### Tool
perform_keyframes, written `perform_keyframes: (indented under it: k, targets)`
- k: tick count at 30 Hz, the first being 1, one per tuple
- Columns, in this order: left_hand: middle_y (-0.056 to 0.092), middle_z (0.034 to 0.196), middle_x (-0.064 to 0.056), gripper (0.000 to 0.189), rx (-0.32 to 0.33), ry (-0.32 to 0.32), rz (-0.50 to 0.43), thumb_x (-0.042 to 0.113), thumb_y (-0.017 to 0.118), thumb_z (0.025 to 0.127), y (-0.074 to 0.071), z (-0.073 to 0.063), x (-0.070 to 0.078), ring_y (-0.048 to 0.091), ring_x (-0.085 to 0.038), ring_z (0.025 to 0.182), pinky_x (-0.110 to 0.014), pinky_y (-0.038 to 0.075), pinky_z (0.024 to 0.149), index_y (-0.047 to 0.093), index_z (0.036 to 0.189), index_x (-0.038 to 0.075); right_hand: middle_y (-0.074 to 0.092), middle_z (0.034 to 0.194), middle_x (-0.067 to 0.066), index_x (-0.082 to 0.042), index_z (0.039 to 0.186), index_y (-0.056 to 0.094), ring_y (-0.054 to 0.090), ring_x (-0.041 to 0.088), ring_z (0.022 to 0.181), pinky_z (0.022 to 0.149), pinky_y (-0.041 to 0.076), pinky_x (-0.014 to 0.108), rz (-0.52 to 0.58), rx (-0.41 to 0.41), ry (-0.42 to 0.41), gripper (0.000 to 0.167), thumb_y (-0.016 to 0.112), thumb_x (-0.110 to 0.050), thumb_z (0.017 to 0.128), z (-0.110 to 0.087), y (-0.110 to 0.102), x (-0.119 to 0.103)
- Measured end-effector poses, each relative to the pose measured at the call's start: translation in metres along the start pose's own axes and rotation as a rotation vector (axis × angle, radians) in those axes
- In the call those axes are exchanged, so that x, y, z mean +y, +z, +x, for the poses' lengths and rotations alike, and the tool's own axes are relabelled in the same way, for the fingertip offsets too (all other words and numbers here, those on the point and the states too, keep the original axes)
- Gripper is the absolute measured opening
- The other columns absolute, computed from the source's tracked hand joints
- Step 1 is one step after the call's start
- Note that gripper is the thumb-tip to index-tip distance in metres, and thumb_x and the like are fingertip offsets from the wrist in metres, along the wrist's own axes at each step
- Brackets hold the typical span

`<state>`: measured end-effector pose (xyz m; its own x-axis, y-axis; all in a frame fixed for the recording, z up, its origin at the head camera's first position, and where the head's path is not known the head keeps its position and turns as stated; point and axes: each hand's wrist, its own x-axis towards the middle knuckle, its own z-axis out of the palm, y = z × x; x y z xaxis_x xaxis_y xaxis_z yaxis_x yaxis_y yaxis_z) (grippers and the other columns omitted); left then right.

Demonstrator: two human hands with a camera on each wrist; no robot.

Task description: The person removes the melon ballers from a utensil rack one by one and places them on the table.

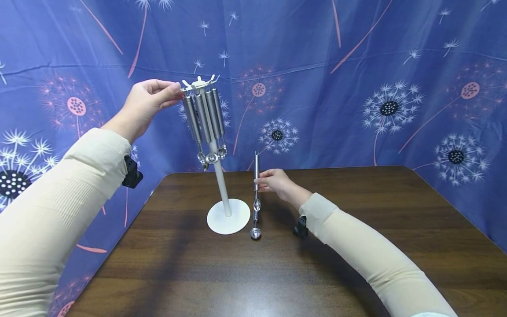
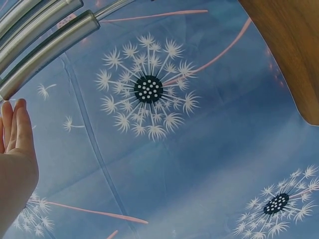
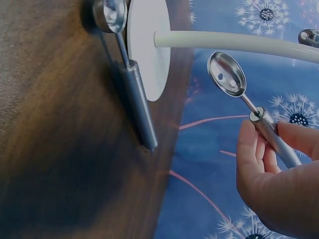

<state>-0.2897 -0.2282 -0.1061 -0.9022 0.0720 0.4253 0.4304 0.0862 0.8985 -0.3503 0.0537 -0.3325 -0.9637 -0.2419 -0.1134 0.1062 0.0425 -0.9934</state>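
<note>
A white stand point(image 1: 228, 218) with hooks at its top carries several steel melon ballers point(image 1: 203, 116), scoops hanging down. At the top left of the stand, my left hand point(image 1: 152, 99) pinches the end of a hook between thumb and fingers; the exact contact is partly hidden. Right of the stand, my right hand point(image 1: 277, 181) holds a melon baller point(image 3: 227, 74) by its steel handle, upright with the round scoop downward, above the table. Another melon baller point(image 1: 255, 233) lies on the table below it, beside the stand's round base.
The brown wooden table point(image 1: 356, 246) reaches back to a blue curtain point(image 1: 317, 110) printed with dandelions. The stand is near the table's left back part and leans slightly in the head view.
</note>
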Motion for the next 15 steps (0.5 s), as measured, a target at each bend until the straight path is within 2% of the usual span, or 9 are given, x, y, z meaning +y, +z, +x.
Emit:
perform_keyframes:
  k: [6,15]
  targets:
    - [0.073,0.087,0.001,0.023,0.004,-0.006,0.005,0.019,0.074,0.086,0.0,0.0,0.0,0.069,-0.008,0.087,-0.02,0.053,0.093,0.065,0.101,0.003,0.058,0.08,0.007,0.015,0.12,0.049,0.061,0.013,0.067,0.092,0.056,0.043,0.003,-0.015,0.021,0.034,0.061,0.006,0.09,-0.003,-0.002,0.008]
    - [0.073,0.088,0.001,0.011,0.013,-0.002,-0.004,0.017,0.075,0.085,-0.001,0.0,0.0,0.069,-0.009,0.087,-0.021,0.053,0.093,0.07,0.092,0.01,0.059,0.079,0.007,0.017,0.126,0.045,0.062,0.013,0.064,0.087,0.058,0.039,-0.019,0.0,0.089,0.041,0.061,0.006,0.09,-0.005,-0.01,0.022]
